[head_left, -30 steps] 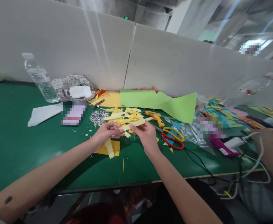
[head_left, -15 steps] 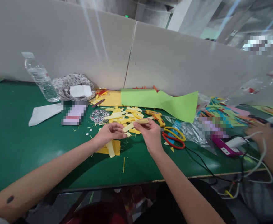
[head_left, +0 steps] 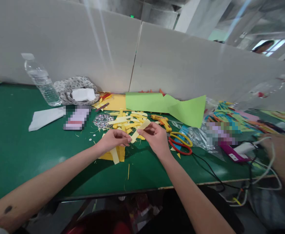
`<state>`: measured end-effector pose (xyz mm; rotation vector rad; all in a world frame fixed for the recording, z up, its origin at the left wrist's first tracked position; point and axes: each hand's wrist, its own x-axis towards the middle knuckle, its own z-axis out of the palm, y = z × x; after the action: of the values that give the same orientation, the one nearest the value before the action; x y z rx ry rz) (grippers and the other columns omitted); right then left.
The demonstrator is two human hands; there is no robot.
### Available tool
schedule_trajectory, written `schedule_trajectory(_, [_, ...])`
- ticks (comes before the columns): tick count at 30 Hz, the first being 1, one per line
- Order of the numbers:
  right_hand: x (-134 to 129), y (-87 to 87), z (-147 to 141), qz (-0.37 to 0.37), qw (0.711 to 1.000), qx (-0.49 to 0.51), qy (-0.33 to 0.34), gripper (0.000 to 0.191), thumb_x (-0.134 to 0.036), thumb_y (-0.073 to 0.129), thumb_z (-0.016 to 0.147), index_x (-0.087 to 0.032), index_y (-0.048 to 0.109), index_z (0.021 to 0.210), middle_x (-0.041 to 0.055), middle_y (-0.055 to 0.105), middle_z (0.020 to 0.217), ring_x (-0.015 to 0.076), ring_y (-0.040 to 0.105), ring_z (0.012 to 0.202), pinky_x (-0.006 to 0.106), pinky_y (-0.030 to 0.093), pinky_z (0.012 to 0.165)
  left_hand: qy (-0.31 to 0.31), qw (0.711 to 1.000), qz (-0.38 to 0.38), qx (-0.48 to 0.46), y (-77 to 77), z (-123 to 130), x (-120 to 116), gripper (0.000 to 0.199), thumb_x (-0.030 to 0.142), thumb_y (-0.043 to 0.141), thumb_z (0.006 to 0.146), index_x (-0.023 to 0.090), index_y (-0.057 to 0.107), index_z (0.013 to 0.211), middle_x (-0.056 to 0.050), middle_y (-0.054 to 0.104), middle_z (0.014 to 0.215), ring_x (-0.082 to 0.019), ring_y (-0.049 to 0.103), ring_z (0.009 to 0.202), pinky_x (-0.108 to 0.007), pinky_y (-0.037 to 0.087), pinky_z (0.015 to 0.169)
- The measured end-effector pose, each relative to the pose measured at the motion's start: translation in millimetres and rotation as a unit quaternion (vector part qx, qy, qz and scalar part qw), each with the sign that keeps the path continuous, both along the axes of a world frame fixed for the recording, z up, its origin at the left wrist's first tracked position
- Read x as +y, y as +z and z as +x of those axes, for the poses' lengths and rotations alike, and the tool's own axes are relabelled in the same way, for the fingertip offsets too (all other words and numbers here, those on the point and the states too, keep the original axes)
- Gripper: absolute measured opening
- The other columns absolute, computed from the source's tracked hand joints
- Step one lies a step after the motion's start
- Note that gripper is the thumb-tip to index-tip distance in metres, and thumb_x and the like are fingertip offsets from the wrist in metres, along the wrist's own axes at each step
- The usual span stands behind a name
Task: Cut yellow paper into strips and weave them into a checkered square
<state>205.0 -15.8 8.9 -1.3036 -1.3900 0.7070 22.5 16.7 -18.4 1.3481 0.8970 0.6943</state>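
"Hands first: what are they doing?"

"The right hand (head_left: 155, 137) pinches a pale strip (head_left: 141, 130) between thumb and fingers. The left hand (head_left: 113, 140) has its fingertips drawn together at the strip's lower end; whether they grip or only touch it, I cannot tell."

"And how does it lie?"

"Between the two hands, over the green surface (head_left: 142, 177). It is toward ten o'clock from the right hand, between two and three from the left. The long axis runs from seven to one o'clock, with the upper end past the right thumb. I'd call the right hand nearer, as it has the strip around its middle."

"What crowds it?"

"A heap of cut yellow paper (head_left: 124, 121) spreads from about eleven o'clock, just beyond the fingers. Flat yellow paper (head_left: 121, 154) lies partly hidden near the left hand, toward five o'clock, with a second strip (head_left: 115, 157) across it."

"Anything by the right hand?"

"A yellow glue gun (head_left: 166, 123) at one o'clock, and scissors (head_left: 181, 144) at three, handles toward us. Well apart, also at three, is a co-worker's hand (head_left: 276, 144)."
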Motion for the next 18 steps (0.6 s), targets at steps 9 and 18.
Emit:
schedule_trajectory(9, [1,2.3,-5,-0.017,0.990,-0.140,0.002,0.034,-0.040,0.064,0.071,-0.018,0.058,0.097,0.0018,0.069,0.068,0.0176,0.063,0.063,0.033,0.050,0.067,-0.085,0.996,-0.007,0.031,0.9,1,-6,0.014,0.030,0.068,0.071,0.017,0.064,0.072,-0.002,0.066,0.069,-0.013,0.065,0.068,-0.022,0.050,0.058])
schedule_trajectory(18, [10,19.9,109,-0.275,0.717,-0.623,-0.148,0.018,-0.021,0.055,0.075,-0.014,0.065,0.088,0.0161,0.066,0.089,0.0282,0.063,0.083,0.033,0.044,0.063,0.033,0.997,-0.037,-0.054,-5.2,-1,4,0.015,0.030,0.071,0.069,0.017,0.066,0.074,-0.006,0.069,0.074,-0.013,0.065,0.069,-0.023,0.051,0.063])
